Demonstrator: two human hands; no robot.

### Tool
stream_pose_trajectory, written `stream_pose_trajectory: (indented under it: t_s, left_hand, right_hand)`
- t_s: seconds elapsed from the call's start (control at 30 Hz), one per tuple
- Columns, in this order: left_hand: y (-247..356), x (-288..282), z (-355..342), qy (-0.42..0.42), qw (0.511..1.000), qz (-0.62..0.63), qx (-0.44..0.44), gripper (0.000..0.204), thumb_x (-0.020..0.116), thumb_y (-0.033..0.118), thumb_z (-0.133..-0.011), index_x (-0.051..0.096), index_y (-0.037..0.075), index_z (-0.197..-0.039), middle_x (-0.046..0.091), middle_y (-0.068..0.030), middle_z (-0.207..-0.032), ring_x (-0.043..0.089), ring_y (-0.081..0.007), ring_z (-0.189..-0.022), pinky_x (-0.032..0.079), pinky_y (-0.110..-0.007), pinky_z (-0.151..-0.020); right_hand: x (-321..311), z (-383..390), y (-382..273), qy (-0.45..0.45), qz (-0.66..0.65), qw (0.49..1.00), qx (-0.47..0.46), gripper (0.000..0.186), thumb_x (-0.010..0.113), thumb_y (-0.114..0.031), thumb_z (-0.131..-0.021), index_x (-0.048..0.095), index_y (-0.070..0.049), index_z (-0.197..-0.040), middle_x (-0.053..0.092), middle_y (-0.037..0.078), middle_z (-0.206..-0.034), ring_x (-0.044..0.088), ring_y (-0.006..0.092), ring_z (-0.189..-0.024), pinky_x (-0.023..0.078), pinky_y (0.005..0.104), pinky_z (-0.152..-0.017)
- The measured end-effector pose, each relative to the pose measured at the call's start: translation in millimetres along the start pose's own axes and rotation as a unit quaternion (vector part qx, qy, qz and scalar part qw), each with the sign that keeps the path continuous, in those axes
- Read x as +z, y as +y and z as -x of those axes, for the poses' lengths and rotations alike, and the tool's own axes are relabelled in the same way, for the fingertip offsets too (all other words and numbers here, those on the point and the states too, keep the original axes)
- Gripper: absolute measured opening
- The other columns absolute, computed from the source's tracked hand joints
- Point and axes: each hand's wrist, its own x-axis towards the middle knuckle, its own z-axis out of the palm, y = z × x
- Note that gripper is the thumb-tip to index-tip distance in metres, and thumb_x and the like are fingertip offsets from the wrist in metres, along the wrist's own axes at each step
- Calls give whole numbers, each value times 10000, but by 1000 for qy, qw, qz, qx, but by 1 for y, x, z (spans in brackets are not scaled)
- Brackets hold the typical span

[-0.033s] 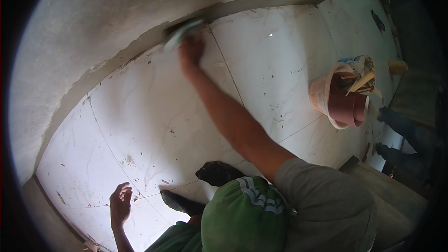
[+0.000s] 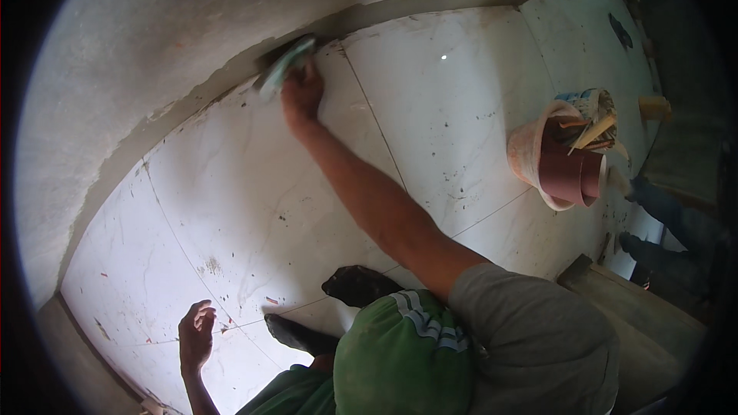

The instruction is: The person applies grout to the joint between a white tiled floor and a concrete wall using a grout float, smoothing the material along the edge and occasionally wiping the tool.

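Your left hand [image 2: 197,334] is well to the left of the working grip and nearer your body, over the tiles [image 2: 254,207]. Its fingers are loosely bent with gaps between them; nothing is seen in it.

The float [image 2: 287,68], pale green, lies just beyond your right hand [image 2: 304,94] and to its left. Its long axis slants from near left to far right, roughly along the foot of the wall [image 2: 192,38]. Your right hand is the nearer one and is wrapped about the float; blur hides how each finger sits. The float's far edge is close to the grey mortar band [image 2: 384,11] on the wall; whether it touches cannot be told.

To the right of the grip and nearer you, your black shoe [image 2: 360,285] is on the tiles. Well to the right of the grip stands a pinkish tub [image 2: 524,155], with a dark red tube [image 2: 563,175] at its mouth. Just beyond the tube, a pail [image 2: 573,98] holds wood strips [image 2: 596,135]. Farthest right are another person's trouser legs [image 2: 667,211].
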Motion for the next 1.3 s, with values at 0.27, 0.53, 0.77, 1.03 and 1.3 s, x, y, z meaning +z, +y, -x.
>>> stream_pose_trajectory:
  t_s: [0.27,0.53,0.77,1.03,1.3]
  left_hand:
    - [-150,-11,30,57,993,-66,-79,390,641,216,-1037,633,-34,-1337,752,-154,-1053,726,-226,-983,567,-390,-914]
    - [-21,-12,-19,15,1000,-19,9,355,575,183,-1093,623,-58,-1350,747,-204,-1131,731,-278,-1064,555,-421,-988]
    - [-163,-51,9,129,989,9,-69,298,613,107,-1032,655,-37,-1289,738,-137,-1038,722,-217,-965,576,-354,-899]
    - [-46,-27,-43,31,998,-42,24,316,611,167,-1059,662,-49,-1285,748,-154,-1029,732,-239,-948,575,-380,-899]
    - [-150,-67,-3,110,990,-40,-77,348,623,163,-1025,660,-52,-1297,759,-184,-1090,731,-250,-979,582,-402,-920]
  right_hand:
    - [-143,-231,123,56,-163,985,-32,178,597,-140,-1036,642,20,-1099,634,79,-921,585,210,-803,505,434,-691]
    - [-9,-32,11,132,-53,989,40,334,552,-124,-978,694,60,-1217,707,317,-1242,662,426,-1266,534,481,-988]
    - [-94,-171,13,220,-113,963,-111,370,560,-179,-1012,639,133,-1194,701,302,-1032,675,431,-946,536,507,-868]
    - [-27,-98,17,190,-85,965,163,329,602,-206,-983,676,54,-1170,708,203,-1088,681,326,-1018,536,444,-917]
    - [-118,-221,-10,293,-143,942,76,321,552,-137,-943,674,111,-1106,733,261,-1041,693,384,-868,582,478,-786]
